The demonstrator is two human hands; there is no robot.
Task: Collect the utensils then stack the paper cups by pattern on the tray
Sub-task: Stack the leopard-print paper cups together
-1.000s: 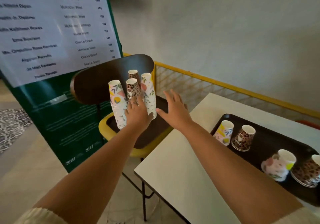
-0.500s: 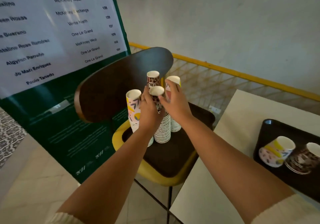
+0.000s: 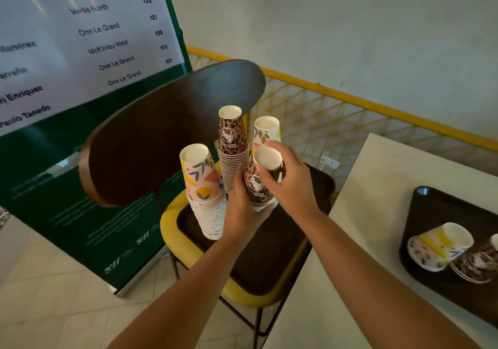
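Head view: hands (image 3: pixel 269 184) now lift the leopard stack (image 3: pixel 256 184).

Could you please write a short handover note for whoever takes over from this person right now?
Left hand: wrapped round the lower part of the near leopard-print stack on the chair's tray.
Right hand: gripping that stack's top cup.
Also on the chair's tray: a colourful stack, a tall leopard stack, another colourful stack behind the hands.
Table tray: a colourful cup and a leopard cup, both tipped.
Done: four sorted stacks stand.
Left: stack the table tray's cups. No utensils in view.
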